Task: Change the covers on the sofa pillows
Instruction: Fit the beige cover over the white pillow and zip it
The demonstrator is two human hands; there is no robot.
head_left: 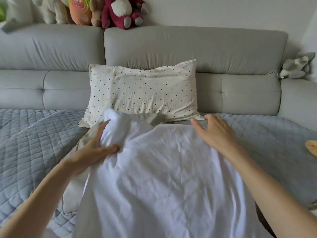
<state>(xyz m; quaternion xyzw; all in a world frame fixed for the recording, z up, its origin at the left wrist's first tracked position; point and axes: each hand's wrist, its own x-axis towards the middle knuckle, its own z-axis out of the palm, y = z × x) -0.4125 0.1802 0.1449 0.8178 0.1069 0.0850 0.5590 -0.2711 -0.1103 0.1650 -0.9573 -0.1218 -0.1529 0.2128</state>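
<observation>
A bare white pillow (163, 177) lies lengthwise on the sofa seat in front of me. My left hand (92, 148) grips its bunched far left corner, thumb on top and fingers underneath. My right hand (214, 131) rests near the far right corner with fingers spread and straight. A grey-beige cover (155, 118) lies crumpled under the pillow's far end, and its edge also shows beside my left hand. Behind it, a cream pillow with black dots (144, 91) leans against the sofa back.
The grey sofa (197, 48) has a blue quilted pad (34, 143) over the seat. Plush toys (120, 12) sit on top of the backrest, and a grey plush (298, 66) lies on the right armrest. An orange-tan object (312, 146) peeks in at the right edge.
</observation>
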